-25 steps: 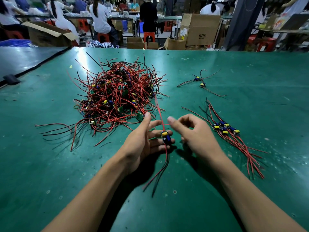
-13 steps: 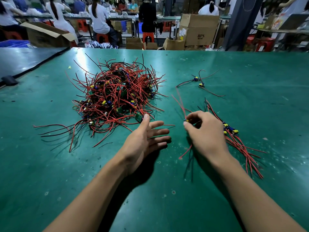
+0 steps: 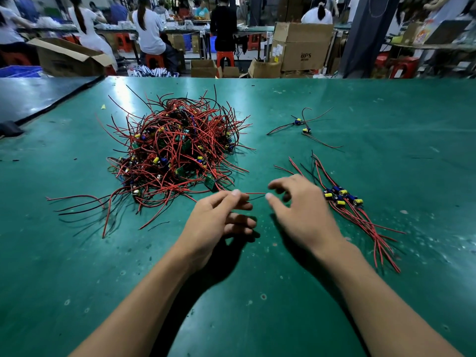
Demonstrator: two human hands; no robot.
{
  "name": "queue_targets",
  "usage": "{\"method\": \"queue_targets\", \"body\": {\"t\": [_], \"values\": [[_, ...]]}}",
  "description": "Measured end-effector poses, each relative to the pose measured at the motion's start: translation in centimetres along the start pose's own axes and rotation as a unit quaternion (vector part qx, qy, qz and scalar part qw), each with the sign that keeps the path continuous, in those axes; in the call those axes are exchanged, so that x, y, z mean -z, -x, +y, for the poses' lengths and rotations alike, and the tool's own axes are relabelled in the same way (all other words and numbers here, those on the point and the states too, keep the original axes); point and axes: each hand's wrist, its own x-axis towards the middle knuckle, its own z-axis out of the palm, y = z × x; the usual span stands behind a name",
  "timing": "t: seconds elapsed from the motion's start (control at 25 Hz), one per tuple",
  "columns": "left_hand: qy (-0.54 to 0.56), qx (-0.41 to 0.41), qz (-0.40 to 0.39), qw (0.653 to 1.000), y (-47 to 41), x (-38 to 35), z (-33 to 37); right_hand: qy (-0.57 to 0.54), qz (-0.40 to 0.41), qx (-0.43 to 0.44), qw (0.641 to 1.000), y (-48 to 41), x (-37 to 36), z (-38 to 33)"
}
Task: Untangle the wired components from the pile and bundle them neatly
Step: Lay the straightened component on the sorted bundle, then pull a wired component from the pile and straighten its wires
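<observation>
While going for the red lead trailing out of the near edge of the pile, take it well in toward the heap rather than at the free tip. Left hand: fingers loosely curled, thumb tip at the lead, pinching or only touching impossible to tell. Right hand: fingers slack and half bent, nothing in them, thumb tip just beside the lead's free end. Draw slowly and low along the tabletop, toward the body, and stop at any sign of the heap dragging. Probably best to pin neighbouring wires flat and work the snag loose instead of yanking. Once free, lay alongside the sorted bundle on the right, boards together, wires pointing the same way. Two loose components farther back, apart from both.
</observation>
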Motion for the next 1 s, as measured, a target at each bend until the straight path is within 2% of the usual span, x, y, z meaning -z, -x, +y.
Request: {"method": "queue_targets", "body": {"t": [0.08, 0.16, 0.24, 0.32, 0.4, 0.48, 0.72, 0.84, 0.92, 1.0], "values": [[-0.104, -0.083, 0.056, 0.990, -0.2, 0.6, 0.0, -0.019, -0.069, 0.004, 0.997, 0.4, -1.2, -0.4], [-0.228, -0.157, 0.121, 0.953, -0.5, 1.6, -0.1, -0.022, -0.063, -0.021, 0.998, 0.3, -1.4, 0.0], [-0.338, -0.216, 0.156, 0.903, -0.9, 2.4, 0.1, -0.018, -0.041, -0.052, 0.998, 0.1, -1.0, 0.5], [-0.459, -0.225, 0.127, 0.850, -1.4, 2.7, 0.1, 0.009, -0.032, -0.081, 0.996, 0.1, -0.8, 0.7], [-0.562, -0.184, 0.067, 0.804, -1.7, 2.6, 0.0, 0.051, -0.012, -0.113, 0.992, 0.2, -0.7, 0.6], [-0.600, -0.189, 0.038, 0.776, -1.6, 2.5, -0.1, 0.077, 0.004, -0.129, 0.989, 0.3, -0.4, 0.5], [-0.575, -0.238, 0.036, 0.782, -1.2, 2.7, -0.2, 0.119, -0.012, -0.112, 0.986, 0.5, 0.0, 0.0], [-0.582, -0.251, 0.018, 0.773, -1.1, 2.8, -0.4, 0.113, -0.020, -0.109, 0.987, 0.6, 0.1, -0.2], [-0.553, -0.293, 0.012, 0.780, -0.8, 2.6, -0.3, 0.099, -0.028, -0.096, 0.990, 0.8, 0.0, -0.4], [-0.505, -0.353, 0.042, 0.787, -0.4, 2.3, 0.1, 0.076, -0.036, -0.082, 0.993, 1.0, -0.2, -0.6]]}}
